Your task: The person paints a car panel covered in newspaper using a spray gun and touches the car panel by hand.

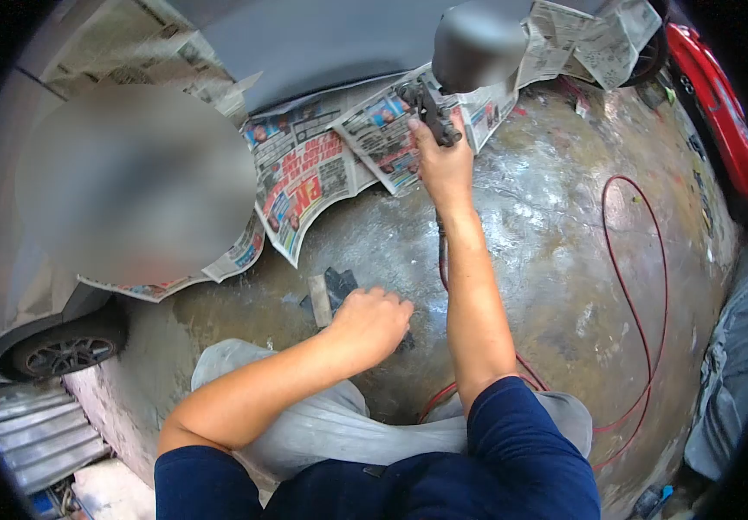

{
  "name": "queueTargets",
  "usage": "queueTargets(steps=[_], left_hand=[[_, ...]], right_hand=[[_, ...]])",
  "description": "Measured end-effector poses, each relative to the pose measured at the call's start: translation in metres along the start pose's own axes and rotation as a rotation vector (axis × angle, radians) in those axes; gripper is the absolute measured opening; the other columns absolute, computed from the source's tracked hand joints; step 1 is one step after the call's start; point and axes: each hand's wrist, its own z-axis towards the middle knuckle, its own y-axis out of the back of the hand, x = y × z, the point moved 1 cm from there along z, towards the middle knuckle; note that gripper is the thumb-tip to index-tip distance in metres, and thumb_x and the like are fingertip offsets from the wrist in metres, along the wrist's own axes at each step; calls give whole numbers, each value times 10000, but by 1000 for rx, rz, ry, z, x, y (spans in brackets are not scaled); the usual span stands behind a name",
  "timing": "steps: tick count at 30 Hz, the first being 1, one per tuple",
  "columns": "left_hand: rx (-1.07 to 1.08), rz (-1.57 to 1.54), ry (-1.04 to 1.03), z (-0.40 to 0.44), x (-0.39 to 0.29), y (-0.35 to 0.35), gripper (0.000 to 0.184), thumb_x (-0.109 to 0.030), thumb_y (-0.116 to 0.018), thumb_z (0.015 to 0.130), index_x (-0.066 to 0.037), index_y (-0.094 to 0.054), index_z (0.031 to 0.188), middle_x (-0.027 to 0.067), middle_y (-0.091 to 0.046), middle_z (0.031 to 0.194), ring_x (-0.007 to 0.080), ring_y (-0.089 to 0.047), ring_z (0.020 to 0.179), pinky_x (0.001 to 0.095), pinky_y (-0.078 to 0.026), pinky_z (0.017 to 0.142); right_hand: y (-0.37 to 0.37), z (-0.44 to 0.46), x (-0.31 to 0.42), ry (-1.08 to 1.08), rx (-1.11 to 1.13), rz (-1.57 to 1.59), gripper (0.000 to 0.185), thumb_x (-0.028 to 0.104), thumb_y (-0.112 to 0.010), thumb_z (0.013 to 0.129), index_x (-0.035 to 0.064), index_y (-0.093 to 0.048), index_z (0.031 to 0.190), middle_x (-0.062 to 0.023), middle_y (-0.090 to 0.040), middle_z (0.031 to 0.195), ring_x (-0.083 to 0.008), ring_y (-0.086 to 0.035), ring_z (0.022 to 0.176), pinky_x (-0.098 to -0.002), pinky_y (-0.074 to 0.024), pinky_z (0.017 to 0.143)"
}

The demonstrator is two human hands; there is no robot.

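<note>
My right hand (445,169) reaches forward, wrapped round a dark spray gun (433,117). A hose (442,251) hangs below it along my forearm. The gun is in front of newspaper sheets (313,173) that line the lower edge of a grey car panel (322,43). In front of my knees, my left hand (369,321) is closed, its fingers curled under, and what they hold, if anything, is hidden. Close by on the floor lie a pale flat block (320,301) and a dark crumpled piece (341,282).
A red hose (664,286) loops over the stained floor (556,286) on my right. A car wheel (71,351) is at the left, above a corrugated metal sheet (45,433). A red car part (720,113) is at the far right, near a grey cover (725,373). Two areas are blurred.
</note>
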Motion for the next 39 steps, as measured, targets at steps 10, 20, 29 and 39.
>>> queueTargets(steps=[10, 20, 29, 39], left_hand=[[208, 43, -47, 11, -9, -22, 268, -323, -669, 932, -59, -703, 960, 168, -731, 918, 343, -716, 940, 475, -574, 795], [411, -559, 275, -26, -95, -17, 380, -362, -590, 977, -47, -686, 1167, 221, -718, 1143, 416, -674, 1091, 526, -533, 909], [639, -494, 138, -150, -231, 208, 435, -401, -572, 943, -71, -720, 1185, 223, -702, 1207, 422, -642, 1173, 509, -501, 1005], [244, -481, 518, -167, -199, 285, 579, -499, -522, 994, -7, -663, 1266, 262, -598, 1384, 424, -520, 1343, 500, -402, 1135]], right_hand=[[33, -25, 52, -229, 21, 156, 590, 331, -759, 945, 73, -575, 1442, -44, -706, 870, -95, -582, 562, -264, -495, 527], [141, -63, 227, -390, 145, -188, 587, 291, -755, 946, 109, -563, 1470, -196, -632, 1401, -221, -701, 1075, -333, -583, 831], [298, -125, 492, -622, 151, -233, 565, 310, -759, 939, 35, -585, 1402, -105, -745, 1112, -167, -703, 751, -310, -569, 648], [347, -141, 650, -629, 38, -272, 378, 232, -693, 980, 23, -609, 1283, -81, -732, 942, -99, -571, 502, -275, -465, 447]])
